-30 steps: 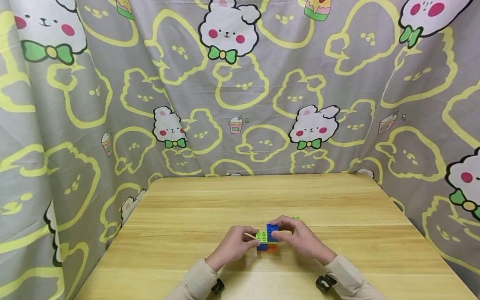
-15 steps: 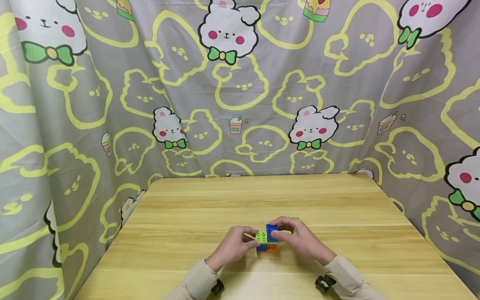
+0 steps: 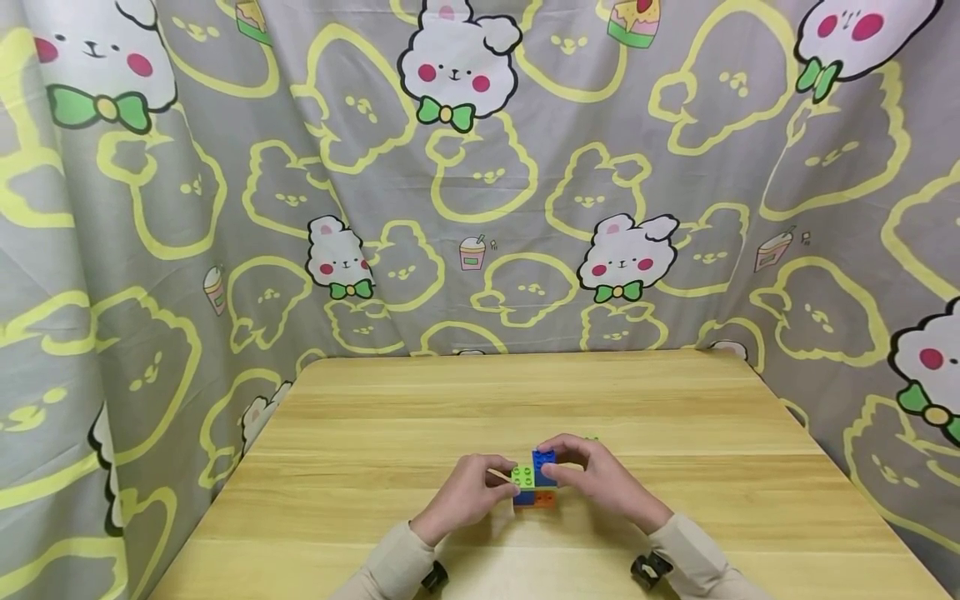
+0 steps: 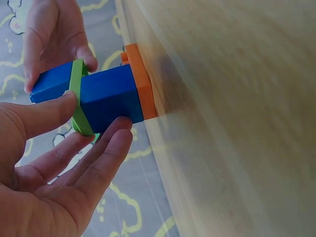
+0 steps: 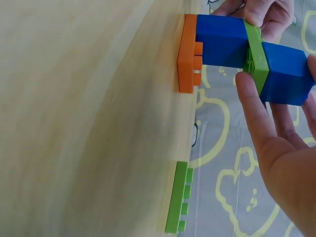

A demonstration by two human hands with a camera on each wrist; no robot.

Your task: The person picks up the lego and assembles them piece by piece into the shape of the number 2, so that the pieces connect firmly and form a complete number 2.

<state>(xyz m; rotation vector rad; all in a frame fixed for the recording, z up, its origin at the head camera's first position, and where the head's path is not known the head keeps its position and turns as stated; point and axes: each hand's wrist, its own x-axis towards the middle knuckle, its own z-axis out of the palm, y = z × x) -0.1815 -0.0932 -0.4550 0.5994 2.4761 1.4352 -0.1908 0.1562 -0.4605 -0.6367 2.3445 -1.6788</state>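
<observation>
A stack of toy building bricks stands on the table. At its bottom lies a flat orange brick, with a blue brick on its left end. Across that sits a flat light green brick, and on the green one's right end is a second blue brick. My left hand pinches the light green brick between thumb and index finger; another fingertip is at the lower blue brick. With thumb and fingers my right hand grips the upper blue brick, covering part of it.
A loose flat green brick lies studs up on the wooden table, mostly hidden behind my right hand in the head view. A patterned grey curtain surrounds the table's back and sides.
The head view has shifted very slightly. Both hands keep their hold on the stack, and the bricks show no visible movement relative to each other.
</observation>
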